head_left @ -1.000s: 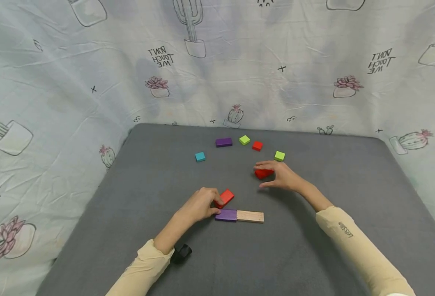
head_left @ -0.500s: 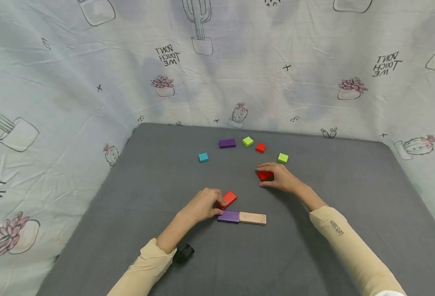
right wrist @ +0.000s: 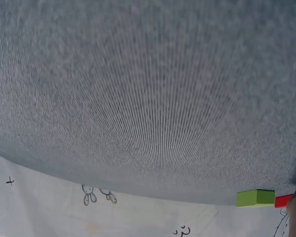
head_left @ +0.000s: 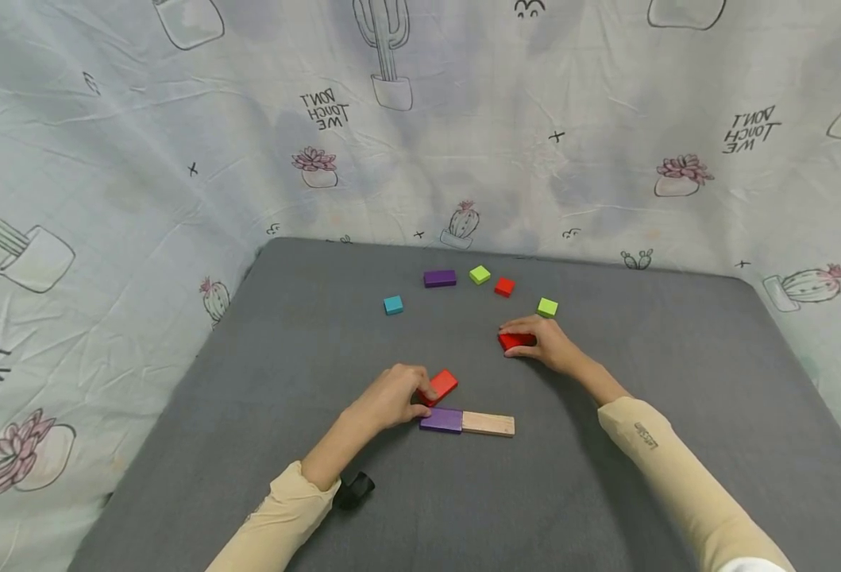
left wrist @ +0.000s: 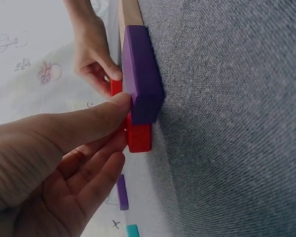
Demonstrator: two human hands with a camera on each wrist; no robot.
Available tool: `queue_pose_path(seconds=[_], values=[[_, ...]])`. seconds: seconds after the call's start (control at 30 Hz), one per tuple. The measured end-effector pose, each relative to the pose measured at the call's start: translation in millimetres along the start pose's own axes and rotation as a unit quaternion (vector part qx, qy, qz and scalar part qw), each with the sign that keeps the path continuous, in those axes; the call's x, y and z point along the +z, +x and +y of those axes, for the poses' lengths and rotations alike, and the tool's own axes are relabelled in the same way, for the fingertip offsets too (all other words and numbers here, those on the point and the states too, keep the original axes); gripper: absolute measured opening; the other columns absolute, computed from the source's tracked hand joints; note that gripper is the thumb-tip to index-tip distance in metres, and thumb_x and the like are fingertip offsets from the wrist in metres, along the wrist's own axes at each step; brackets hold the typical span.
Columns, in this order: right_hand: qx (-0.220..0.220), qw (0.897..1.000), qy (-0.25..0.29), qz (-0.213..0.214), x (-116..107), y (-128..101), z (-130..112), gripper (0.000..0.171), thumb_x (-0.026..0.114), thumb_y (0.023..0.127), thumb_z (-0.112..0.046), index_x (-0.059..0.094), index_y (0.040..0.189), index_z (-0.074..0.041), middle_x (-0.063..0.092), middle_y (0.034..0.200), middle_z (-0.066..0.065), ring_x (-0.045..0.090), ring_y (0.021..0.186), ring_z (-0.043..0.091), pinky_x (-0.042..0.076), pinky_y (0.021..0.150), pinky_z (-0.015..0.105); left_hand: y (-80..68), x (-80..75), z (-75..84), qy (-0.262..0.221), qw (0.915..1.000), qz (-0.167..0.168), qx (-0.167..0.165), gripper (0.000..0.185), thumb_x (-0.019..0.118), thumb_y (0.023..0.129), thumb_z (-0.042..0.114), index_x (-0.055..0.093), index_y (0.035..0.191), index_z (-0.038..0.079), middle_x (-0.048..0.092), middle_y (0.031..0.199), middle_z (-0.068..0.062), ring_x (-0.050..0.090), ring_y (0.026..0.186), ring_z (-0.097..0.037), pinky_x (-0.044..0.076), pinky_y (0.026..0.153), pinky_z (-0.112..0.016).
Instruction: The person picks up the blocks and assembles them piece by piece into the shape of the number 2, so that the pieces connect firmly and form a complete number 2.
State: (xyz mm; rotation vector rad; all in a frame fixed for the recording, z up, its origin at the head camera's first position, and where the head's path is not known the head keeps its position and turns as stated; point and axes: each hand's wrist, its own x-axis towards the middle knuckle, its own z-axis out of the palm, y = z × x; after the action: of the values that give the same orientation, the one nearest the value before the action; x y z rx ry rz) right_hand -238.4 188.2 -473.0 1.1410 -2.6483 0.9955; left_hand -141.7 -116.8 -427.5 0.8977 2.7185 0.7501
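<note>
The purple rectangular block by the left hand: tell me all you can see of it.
The purple rectangular block is a flat, matte-painted slab, apparently wood, lying flat on the grey felt-like table. Its right end butts against a plain wooden block, forming one line. The left hand touches its left end with the thumb, while a red rectangular block sits just behind it.

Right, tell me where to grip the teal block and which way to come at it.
Take the teal block by two opposite side faces, coming straight down from above. It is a small cube lying flat on the grey mat, with bare mat all round it. The purple block is nearest but stands apart, so fingers should fit on either side.
</note>
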Motion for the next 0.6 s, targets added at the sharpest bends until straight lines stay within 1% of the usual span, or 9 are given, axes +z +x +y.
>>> queue_pose_path(seconds=[0.13,0.23,0.4,0.6], values=[[0.02,1.0,-0.008,-0.016,-2.2,2.9,-0.8,0.037,0.08,0.076,-0.011,0.071,0.107,0.003,0.065,0.109,0.02,0.061,0.1,0.034,0.049,0.079,0.047,0.6,-1.3,-0.3,-0.003,1.0,0.0,0.001,0.021,0.082,0.075,0.011,0.077,0.095,0.006,0.068,0.093,-0.001,0.065,0.089,-0.019,0.052,0.082,-0.036],[0.026,0.999,-0.014,-0.035,-5.9,4.8,-1.1,0.037,0.079,0.078,-0.012,0.07,0.109,0.004,0.063,0.11,0.021,0.06,0.1,0.033,0.049,0.078,0.045,1.3,-2.3,0.1,-0.004,1.0,0.001,0.002,0.021,0.082,0.075,0.011,0.077,0.095,0.006,0.068,0.092,-0.001,0.065,0.088,-0.018,0.052,0.081,-0.036],[0.018,0.997,-0.025,-0.069,-14.0,10.0,-2.3,0.036,0.077,0.08,-0.01,0.069,0.111,0.005,0.064,0.108,0.02,0.06,0.095,0.03,0.049,0.075,0.042,2.4,-3.4,1.5,-0.009,1.0,0.0,-0.001,0.021,0.082,0.075,0.011,0.077,0.095,0.006,0.068,0.092,-0.001,0.065,0.088,-0.018,0.052,0.081,-0.036],[-0.002,0.996,-0.017,-0.084,-21.2,20.1,-7.9,0.034,0.077,0.079,-0.008,0.069,0.11,0.004,0.065,0.106,0.019,0.061,0.088,0.027,0.048,0.071,0.038,1.9,-4.4,1.2,-0.004,1.0,0.0,0.002,0.021,0.082,0.075,0.011,0.077,0.095,0.006,0.067,0.091,-0.001,0.064,0.087,-0.017,0.052,0.08,-0.035]])
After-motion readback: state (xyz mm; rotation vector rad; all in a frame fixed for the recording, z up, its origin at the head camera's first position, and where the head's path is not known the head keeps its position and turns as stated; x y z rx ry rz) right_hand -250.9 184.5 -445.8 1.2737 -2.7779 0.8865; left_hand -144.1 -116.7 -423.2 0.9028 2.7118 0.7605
